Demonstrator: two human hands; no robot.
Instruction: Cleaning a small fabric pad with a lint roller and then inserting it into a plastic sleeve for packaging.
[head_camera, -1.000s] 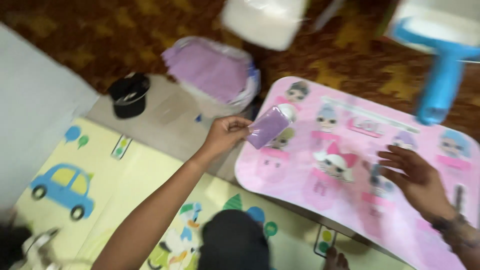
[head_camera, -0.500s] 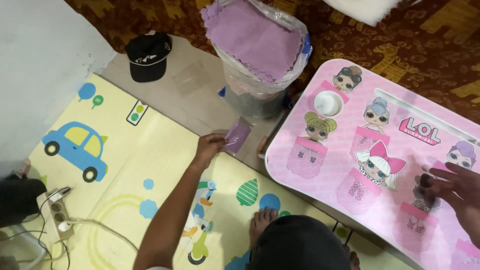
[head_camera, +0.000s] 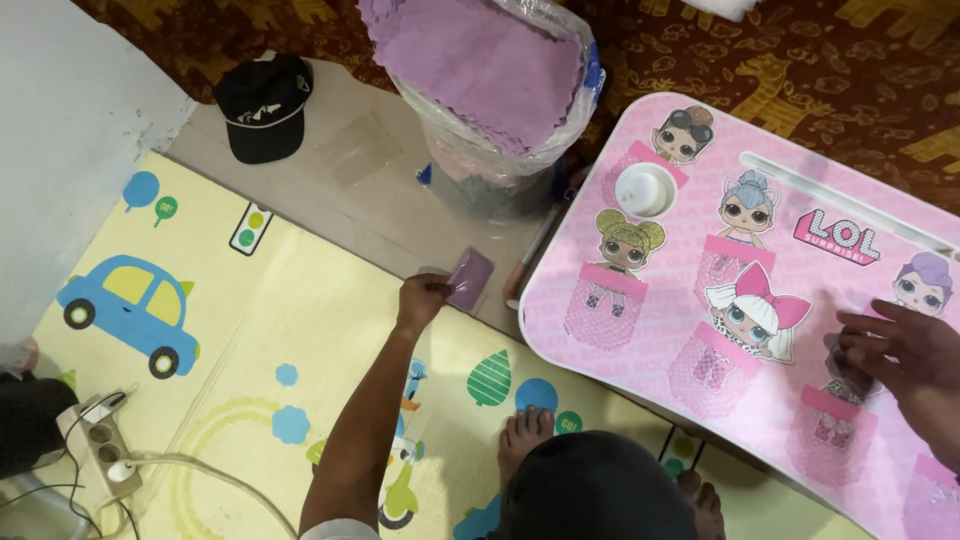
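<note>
Ok, I see left hand (head_camera: 422, 299) pinching a small purple packet (head_camera: 470, 279) over the floor mat (head_camera: 300, 340), right hand (head_camera: 900, 360) loosely open, resting on the pink lap table (head_camera: 640, 330).

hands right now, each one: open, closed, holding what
Left hand: closed on a small purple packet, held low over the floor beside the pink table.
Right hand: open, fingers resting on the pink table, holding nothing.

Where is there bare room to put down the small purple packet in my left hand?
Bare floor lies between the black cap and the bag of purple cloths. The play mat is open between the car picture and your left hand. It is crowded by the power strip and around the pink table, under your right hand.
</note>
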